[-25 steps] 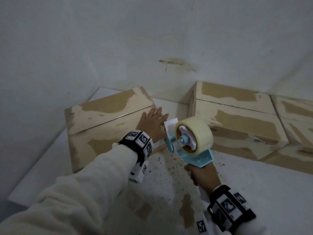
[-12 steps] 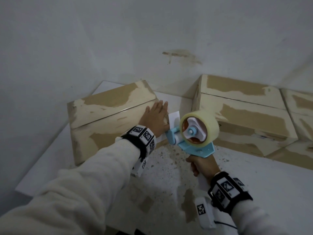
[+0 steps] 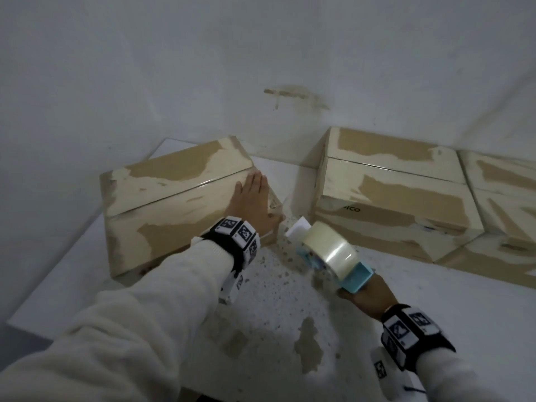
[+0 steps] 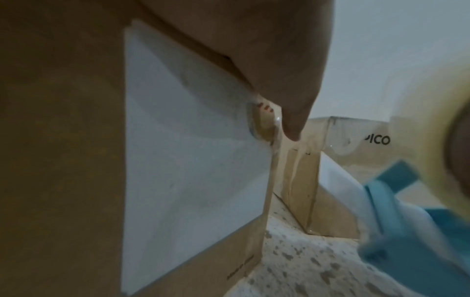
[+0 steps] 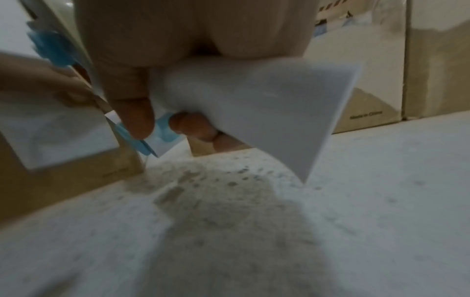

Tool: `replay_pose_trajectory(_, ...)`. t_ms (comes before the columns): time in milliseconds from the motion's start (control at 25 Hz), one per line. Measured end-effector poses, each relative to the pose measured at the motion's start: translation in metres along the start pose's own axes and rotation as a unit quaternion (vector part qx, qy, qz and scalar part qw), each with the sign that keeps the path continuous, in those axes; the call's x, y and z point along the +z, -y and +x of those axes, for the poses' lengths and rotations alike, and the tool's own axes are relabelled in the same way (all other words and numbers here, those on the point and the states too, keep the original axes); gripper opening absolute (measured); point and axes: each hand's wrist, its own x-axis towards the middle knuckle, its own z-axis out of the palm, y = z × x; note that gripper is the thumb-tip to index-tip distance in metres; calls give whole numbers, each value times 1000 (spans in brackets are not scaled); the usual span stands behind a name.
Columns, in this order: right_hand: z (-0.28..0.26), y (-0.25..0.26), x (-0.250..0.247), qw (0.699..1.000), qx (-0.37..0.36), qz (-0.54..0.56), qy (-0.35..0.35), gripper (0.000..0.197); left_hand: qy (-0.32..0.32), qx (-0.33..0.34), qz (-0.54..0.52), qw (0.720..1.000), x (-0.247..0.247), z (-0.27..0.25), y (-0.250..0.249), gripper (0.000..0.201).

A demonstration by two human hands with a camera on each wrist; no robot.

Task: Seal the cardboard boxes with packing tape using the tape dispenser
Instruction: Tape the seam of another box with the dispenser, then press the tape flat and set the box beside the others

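A worn cardboard box (image 3: 174, 198) lies at the left on the white table, its flaps closed along a centre seam. My left hand (image 3: 252, 204) rests flat on its top near the right end, fingers straight; the left wrist view shows the thumb (image 4: 292, 112) over the box's end face and its white label (image 4: 190, 160). My right hand (image 3: 368, 300) grips the handle of the blue tape dispenser (image 3: 330, 256), which carries a clear tape roll (image 3: 327, 245). The dispenser's front sits just right of the box's end. The right wrist view shows curled fingers (image 5: 134, 112) around the white handle (image 5: 254, 112).
A second taped box (image 3: 391, 198) marked "PICO" stands at the right, with a third (image 3: 504, 204) beside it at the frame edge. The grey wall closes in behind and to the left. The white table surface (image 3: 290, 300) between the boxes is scuffed with brown specks.
The dispenser has rolled over, so the tape roll's face now points down-left, and dropped lower by the box's end. My left hand stays flat on the box top.
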Motion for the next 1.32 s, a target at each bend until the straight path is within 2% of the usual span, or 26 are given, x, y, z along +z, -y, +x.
replay_pose_trajectory(80, 3, -14, -8, 986, -25, -150, 63, 44, -9, 3, -9, 1000, 0, 0, -1, 94)
replay_pose_trajectory(160, 6, -20, -10, 962, -62, -245, 103, 46, -16, 1, -10, 1000, -1, 0, -2, 94)
replay_pose_trajectory(320, 16, -24, -7, 920, -97, -357, 128, 52, -7, 31, -10, 999, -2, -1, -7, 96)
replay_pose_trajectory(480, 24, -22, 0, 912, -108, -376, 118, 52, 2, 80, -5, 997, -1, -4, -15, 96)
replay_pose_trajectory(640, 33, -17, 3, 910, -137, -385, 69, 52, -4, 87, 0, 996, -2, -4, -17, 98)
replay_pose_trajectory(840, 31, -13, 2, 907, -133, -389, 88, 55, 6, 97, 17, 995, 0, -4, -15, 100)
replay_pose_trajectory(920, 28, -14, 0, 916, -131, -369, 83, 59, 12, 108, 35, 993, 0, -2, -12, 102)
replay_pose_trajectory(1000, 27, -5, -3, 937, -143, -314, 53, 65, 20, 121, 41, 992, -1, -3, -10, 110)
replay_pose_trajectory(1120, 28, 32, -4, 955, -228, -180, -68, 54, -21, 95, 10, 995, -6, -15, -2, 116)
replay_pose_trajectory(1240, 28, 92, 3, 923, -323, -98, -182, 38, -93, 26, -85, 992, -13, -35, 29, 102)
replay_pose_trajectory(1320, 29, 129, 11, 900, -363, -80, -227, 31, -163, 0, -147, 976, -13, -51, 63, 96)
